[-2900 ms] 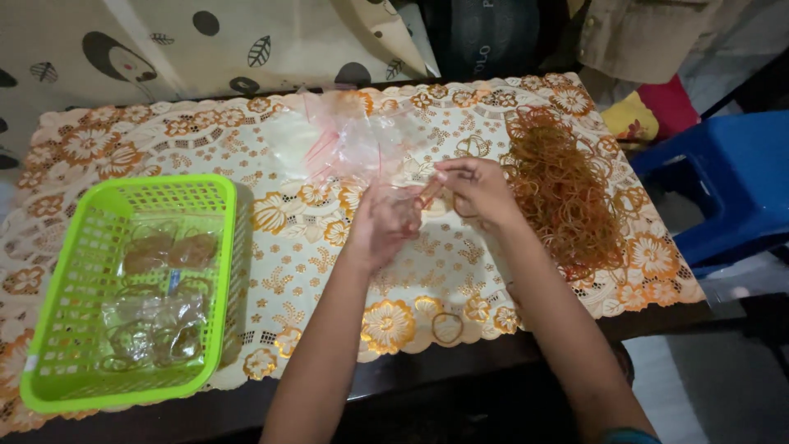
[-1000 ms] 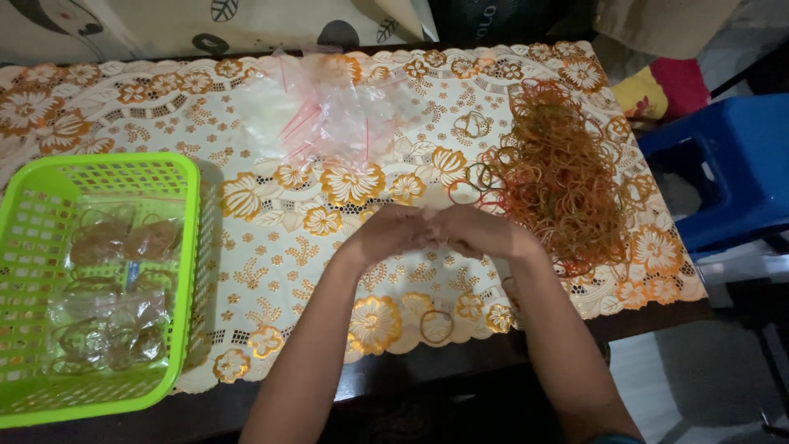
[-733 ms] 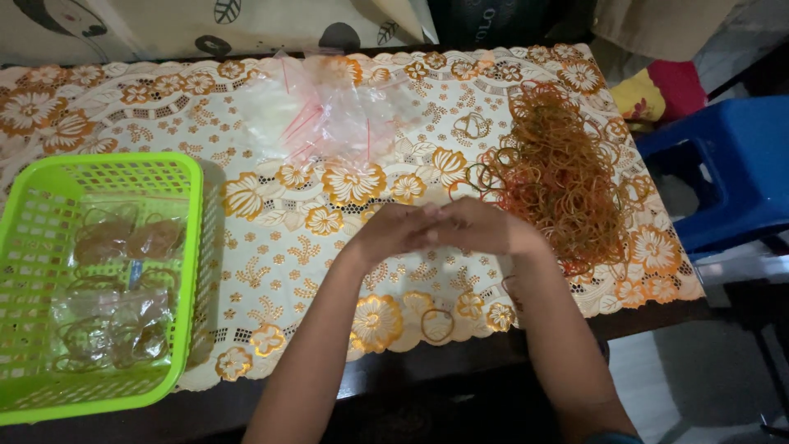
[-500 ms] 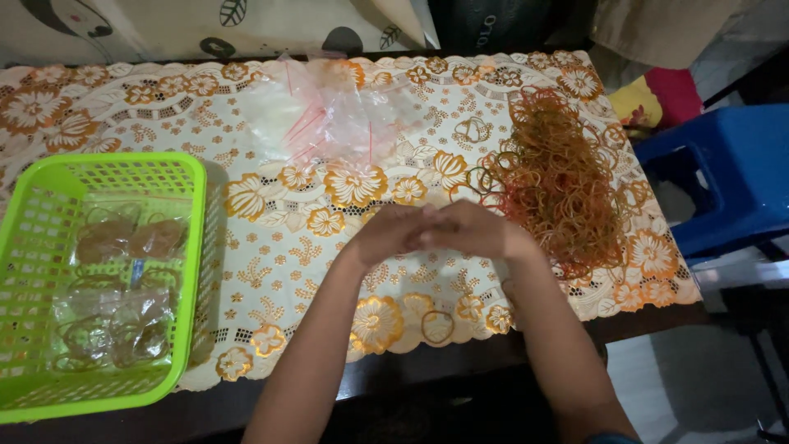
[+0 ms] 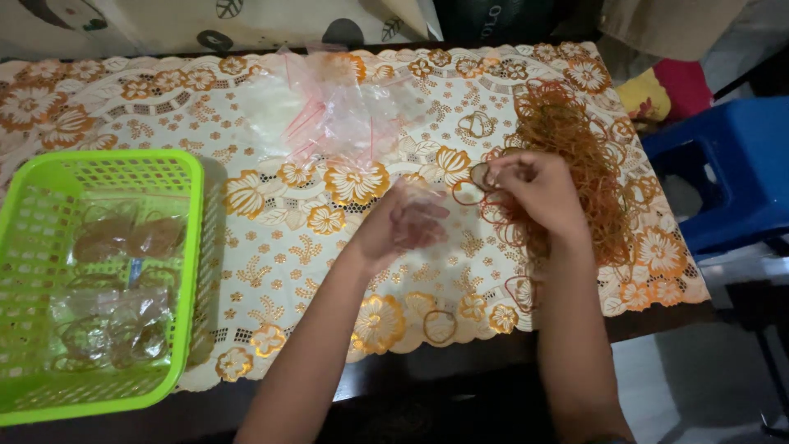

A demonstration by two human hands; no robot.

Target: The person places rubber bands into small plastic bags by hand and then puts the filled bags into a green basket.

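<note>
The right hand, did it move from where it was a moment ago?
Yes. The right hand has left the left hand and gone toward the pile of rubber bands, now touching its edge.

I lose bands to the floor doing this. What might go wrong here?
The band pile reaches the cloth's right edge, so a sweep of the right hand might knock some off. The clear bag in the left hand looks limp; bands may miss its mouth.
</note>
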